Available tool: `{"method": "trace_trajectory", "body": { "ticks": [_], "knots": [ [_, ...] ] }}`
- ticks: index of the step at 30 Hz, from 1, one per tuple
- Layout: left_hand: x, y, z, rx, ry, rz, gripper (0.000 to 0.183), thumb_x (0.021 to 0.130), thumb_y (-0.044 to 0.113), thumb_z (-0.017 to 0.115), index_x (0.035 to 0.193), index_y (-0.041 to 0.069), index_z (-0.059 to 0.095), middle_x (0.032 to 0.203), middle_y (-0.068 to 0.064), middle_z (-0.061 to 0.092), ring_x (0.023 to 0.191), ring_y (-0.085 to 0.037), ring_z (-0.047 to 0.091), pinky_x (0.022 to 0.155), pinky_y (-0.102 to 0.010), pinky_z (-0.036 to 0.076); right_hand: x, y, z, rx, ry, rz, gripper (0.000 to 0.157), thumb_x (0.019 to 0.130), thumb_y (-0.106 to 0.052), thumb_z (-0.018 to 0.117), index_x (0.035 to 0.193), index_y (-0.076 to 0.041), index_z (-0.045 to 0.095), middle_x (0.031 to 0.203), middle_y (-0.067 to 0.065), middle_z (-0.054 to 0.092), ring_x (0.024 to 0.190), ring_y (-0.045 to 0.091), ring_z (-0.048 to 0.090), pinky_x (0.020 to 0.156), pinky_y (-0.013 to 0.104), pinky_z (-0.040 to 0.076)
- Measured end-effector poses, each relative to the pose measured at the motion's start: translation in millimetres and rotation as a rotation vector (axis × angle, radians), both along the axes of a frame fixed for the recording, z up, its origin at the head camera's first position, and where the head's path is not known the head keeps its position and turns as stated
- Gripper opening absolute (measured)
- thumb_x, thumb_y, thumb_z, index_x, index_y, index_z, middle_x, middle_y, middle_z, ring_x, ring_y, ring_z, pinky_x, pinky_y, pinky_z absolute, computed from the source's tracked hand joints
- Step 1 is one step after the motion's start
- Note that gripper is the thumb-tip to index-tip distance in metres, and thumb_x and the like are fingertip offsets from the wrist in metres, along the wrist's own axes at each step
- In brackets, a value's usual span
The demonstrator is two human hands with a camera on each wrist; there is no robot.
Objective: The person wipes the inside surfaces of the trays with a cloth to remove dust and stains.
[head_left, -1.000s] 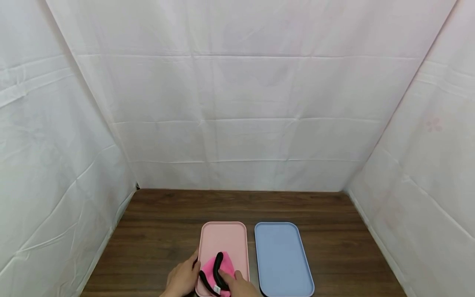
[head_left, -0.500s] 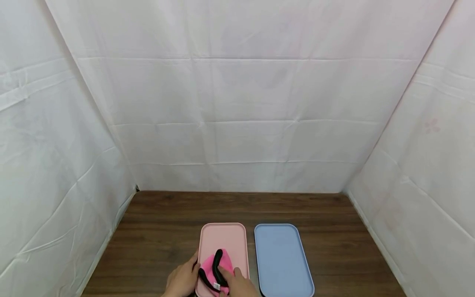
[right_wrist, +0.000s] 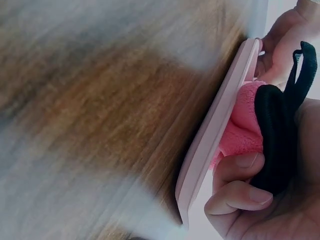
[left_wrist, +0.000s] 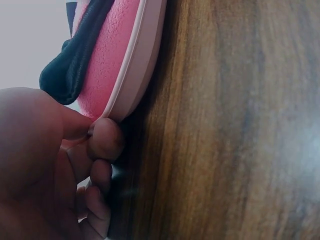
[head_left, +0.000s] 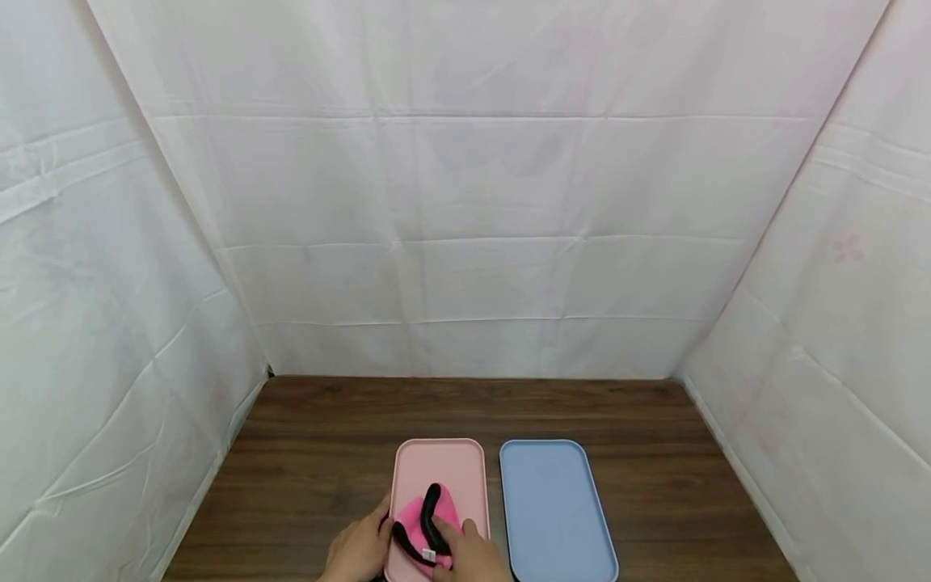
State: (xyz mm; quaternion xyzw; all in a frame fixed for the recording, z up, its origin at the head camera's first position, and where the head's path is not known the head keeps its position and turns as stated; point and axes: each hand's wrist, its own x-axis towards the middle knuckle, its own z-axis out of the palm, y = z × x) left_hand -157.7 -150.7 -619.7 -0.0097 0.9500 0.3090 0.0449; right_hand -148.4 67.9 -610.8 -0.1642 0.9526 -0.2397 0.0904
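A fuzzy pink cloth (head_left: pixel 411 517) with black edging and a small white label lies bunched on the near part of a pink tray (head_left: pixel 440 461). My right hand (head_left: pixel 471 558) grips it by the black band (right_wrist: pixel 276 135), with the fingers curled round the near right side in the right wrist view. At the tray's left rim, my left hand (head_left: pixel 360 546) pinches the edge. Its thumb is on top and its fingers curl at the outer side, as the left wrist view (left_wrist: pixel 95 130) shows. The cloth's underside is hidden.
A blue tray (head_left: pixel 556 501) lies to the right of the pink one, a narrow gap between them. Both rest on a dark brown wooden table (head_left: pixel 313 453). White cloth walls (head_left: pixel 465 267) enclose the table at the back and both sides.
The pink cloth and my right hand have slid slightly away from me over the pink tray. My left hand stays at the tray's left rim.
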Motion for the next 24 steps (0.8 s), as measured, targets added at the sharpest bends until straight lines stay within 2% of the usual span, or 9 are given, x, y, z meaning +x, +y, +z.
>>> {"method": "trace_trajectory", "body": {
  "ticks": [7, 13, 20, 24],
  "knots": [
    [1.5, -0.8, -7.7, -0.039, 0.083, 0.008, 0.045, 0.106, 0.039, 0.052, 0.147, 0.023, 0.060, 0.104, -0.020, 0.077, 0.087, -0.040, 0.074, 0.066, -0.054, 0.051, -4.0, -0.9, 2.1, -0.048, -0.016, -0.038, 0.068, 0.077, -0.027, 0.079, 0.143, -0.026, 0.062, 0.090, 0.005, 0.052, 0.062, 0.019, 0.049, 0.058, 0.036, 0.041],
    [-0.2, -1.9, -7.1, -0.011, 0.058, 0.003, 0.045, 0.103, 0.033, 0.057, 0.146, 0.020, 0.061, 0.105, -0.021, 0.076, 0.090, -0.042, 0.074, 0.069, -0.057, 0.052, -6.8, -2.8, 5.3, -0.075, -0.015, -0.071, 0.066, 0.079, -0.025, 0.078, 0.144, -0.023, 0.062, 0.093, 0.008, 0.055, 0.065, 0.020, 0.051, 0.056, 0.039, 0.042],
    [1.7, -2.7, -7.8, -0.031, 0.102, -0.018, 0.045, 0.105, 0.038, 0.055, 0.145, 0.019, 0.062, 0.102, -0.020, 0.077, 0.086, -0.039, 0.073, 0.067, -0.055, 0.052, -9.5, -6.3, 5.4, -0.067, -0.027, -0.088, 0.066, 0.081, -0.027, 0.078, 0.144, -0.022, 0.061, 0.101, 0.011, 0.059, 0.066, 0.024, 0.057, 0.058, 0.042, 0.045],
    [0.3, -3.3, -6.0, -0.010, 0.070, -0.022, 0.046, 0.104, 0.037, 0.057, 0.146, 0.019, 0.061, 0.107, -0.020, 0.077, 0.090, -0.040, 0.074, 0.070, -0.056, 0.052, -10.6, -8.5, 5.3, -0.049, 0.009, -0.085, 0.067, 0.081, -0.028, 0.078, 0.145, -0.024, 0.060, 0.101, 0.012, 0.060, 0.066, 0.027, 0.060, 0.057, 0.043, 0.046]
  ]
}}
